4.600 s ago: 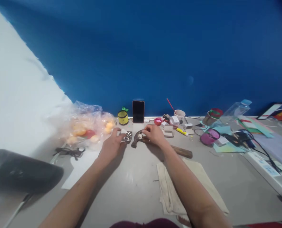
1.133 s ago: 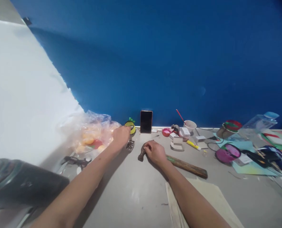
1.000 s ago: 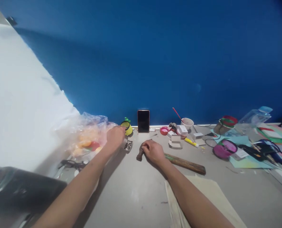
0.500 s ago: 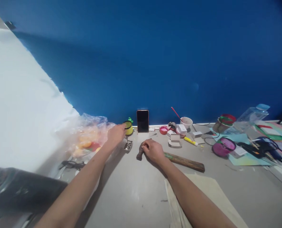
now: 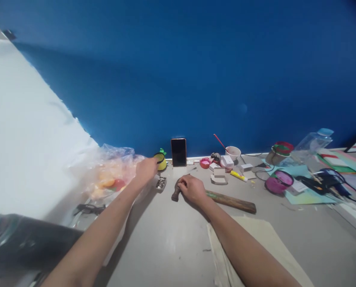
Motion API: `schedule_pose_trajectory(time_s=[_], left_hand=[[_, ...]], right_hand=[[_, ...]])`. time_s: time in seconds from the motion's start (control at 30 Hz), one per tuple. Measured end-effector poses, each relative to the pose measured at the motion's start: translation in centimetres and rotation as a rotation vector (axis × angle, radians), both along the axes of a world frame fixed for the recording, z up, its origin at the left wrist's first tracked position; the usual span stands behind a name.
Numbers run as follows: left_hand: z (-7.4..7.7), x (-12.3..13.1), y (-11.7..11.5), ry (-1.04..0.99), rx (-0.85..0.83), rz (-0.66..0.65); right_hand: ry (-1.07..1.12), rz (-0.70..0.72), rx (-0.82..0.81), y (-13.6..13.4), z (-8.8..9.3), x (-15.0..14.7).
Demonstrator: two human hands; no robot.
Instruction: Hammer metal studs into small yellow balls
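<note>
Hands, two, bare. Left hand: moved off the small clear tray of metal bits, now stretched to the small yellow cup with green lid, fingers half-curled at its rim; whether it grips cannot be told. Right hand: unchanged, closed over the wooden-handled claw hammer near its head. Hammer lies flat on the grey tabletop, unlifted.

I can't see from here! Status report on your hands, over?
Left hand at yellow cup, grip unclear. Right hand curled over hammer near its head. Tray of metal bits between them.
</note>
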State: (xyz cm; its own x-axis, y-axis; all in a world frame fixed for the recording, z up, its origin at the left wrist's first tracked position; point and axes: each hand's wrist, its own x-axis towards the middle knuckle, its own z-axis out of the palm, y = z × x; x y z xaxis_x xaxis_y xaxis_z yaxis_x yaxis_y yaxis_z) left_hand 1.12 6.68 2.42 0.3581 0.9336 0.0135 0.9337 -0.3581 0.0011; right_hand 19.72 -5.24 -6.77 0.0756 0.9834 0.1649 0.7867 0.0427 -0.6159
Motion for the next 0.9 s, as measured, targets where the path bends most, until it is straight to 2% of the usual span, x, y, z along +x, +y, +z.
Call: schedule_pose_trajectory(time_s=[0.2, 0.33, 0.43, 0.5, 0.57, 0.63, 0.7, 0.73, 0.77, 0.9], left_hand=[[-0.2, -1.4, 0.3, -0.017, -0.037, -0.054], [-0.3, -0.7, 0.9, -0.010, -0.047, -0.016], [-0.2, -0.9, 0.4, -0.104, 0.008, 0.011], [-0.5, -1.6, -1.0, -0.301, 0.056, 0.049], [-1.3, -2.3, -3.4, -0.629, 0.010, 0.083], [-2.8, -2.7, -6.3, -0.974, -0.233, 0.127], [-4.5, -2.4, -9.0, -1.262, -0.582, 0.138], [-5.2, -2.1, -10.2, -1.360, -0.704, 0.152], [-5.8, -1.7, -11.1, -1.436, -0.756, 0.168], [-6.7, -0.8, -12.8, -1.573, -0.746, 0.146]], right_hand=[[0.007, 0.001, 0.002, 0.2, -0.2, 0.0], [0.009, -0.002, -0.003, 0.1, -0.1, -0.1], [0.033, -0.005, -0.003, 0.0, 0.1, -0.1], [0.065, -0.011, 0.004, 0.1, 0.0, 0.0], [0.113, -0.023, 0.014, 0.3, -0.3, 0.1], [0.179, -0.034, 0.035, 0.5, -0.6, 0.2], [0.260, -0.043, 0.049, 0.7, -0.9, 0.4], [0.306, -0.050, 0.047, 0.8, -1.1, 0.6], [0.354, -0.059, 0.042, 0.9, -1.2, 0.7], [0.543, -0.061, 0.035, 1.0, -1.2, 1.1]])
